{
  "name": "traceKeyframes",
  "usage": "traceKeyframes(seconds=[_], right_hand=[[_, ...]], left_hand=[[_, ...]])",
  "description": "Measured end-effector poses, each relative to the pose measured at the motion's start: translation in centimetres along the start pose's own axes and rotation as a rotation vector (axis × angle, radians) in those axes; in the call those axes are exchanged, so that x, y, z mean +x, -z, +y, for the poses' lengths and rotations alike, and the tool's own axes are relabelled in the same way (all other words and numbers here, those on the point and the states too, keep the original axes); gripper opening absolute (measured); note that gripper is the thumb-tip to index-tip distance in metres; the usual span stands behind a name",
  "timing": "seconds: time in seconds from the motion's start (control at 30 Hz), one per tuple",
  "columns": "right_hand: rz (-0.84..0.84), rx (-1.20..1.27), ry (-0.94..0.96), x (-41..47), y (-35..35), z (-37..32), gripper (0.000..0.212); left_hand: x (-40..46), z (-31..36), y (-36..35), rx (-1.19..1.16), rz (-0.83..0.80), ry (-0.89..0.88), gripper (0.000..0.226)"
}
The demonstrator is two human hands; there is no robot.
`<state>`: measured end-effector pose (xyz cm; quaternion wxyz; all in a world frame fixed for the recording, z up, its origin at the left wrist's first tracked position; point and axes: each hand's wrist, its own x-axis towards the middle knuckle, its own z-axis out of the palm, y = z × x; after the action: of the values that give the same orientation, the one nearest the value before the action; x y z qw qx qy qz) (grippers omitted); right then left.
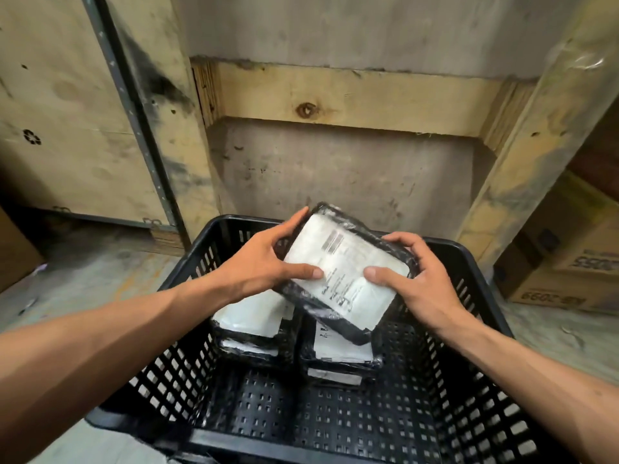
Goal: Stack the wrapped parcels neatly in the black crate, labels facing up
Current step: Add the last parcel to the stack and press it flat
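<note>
We hold wrapped parcel [346, 274] above black crate [482, 329], label up. Left hand [264, 262] and right hand [420, 279] both grip its sides. Parcel tilted. Might land crooked on two stacks [338, 349] below, slide off, flip label down.

Both forearms are bare up from the fingers, with no sleeve, glove, watch or ring on the left hand [264, 262] or right hand [423, 279].

Grey concrete wall [351, 25] standing behind, pine beam [351, 102] crossing it — plywood panels [60, 112] leaning left, cardboard box [566, 259] sitting right, dusty floor [83, 279] showing below
</note>
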<state>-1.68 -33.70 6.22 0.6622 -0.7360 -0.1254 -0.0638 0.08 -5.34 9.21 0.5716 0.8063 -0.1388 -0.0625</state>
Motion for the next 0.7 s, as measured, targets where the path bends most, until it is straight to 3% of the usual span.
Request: traceKeyframes(seconds=[0.13, 0.23, 0.37, 0.57, 0.7], right_hand=[[0.083, 0.241, -0.082, -0.3, 0.1, 0.2, 0.068], [0.048, 0.333, -0.177, -1.1, -0.3, 1.0, 0.070], [-0.057, 0.193, -0.209, -1.5, 0.2, 1.2, 0.065], [-0.268, -0.009, -0.098, -1.0, 0.2, 0.0, 0.098], [-0.274, 0.068, -0.098, -1.6, -0.4, 0.1, 0.094]], left_hand=[[-0.1, -1.0, -0.4, -0.132, 0.055, -0.010, 0.099], [0.6, -1.2, -0.8, -0.292, 0.066, 0.024, 0.083], [1.2, -1.3, -0.6, -0.360, 0.031, 0.043, 0.065], [1.2, -0.9, 0.5, -0.276, -0.031, 0.055, 0.060], [0.3, -1.2, -1.1, -0.297, 0.093, 0.035, 0.066]])
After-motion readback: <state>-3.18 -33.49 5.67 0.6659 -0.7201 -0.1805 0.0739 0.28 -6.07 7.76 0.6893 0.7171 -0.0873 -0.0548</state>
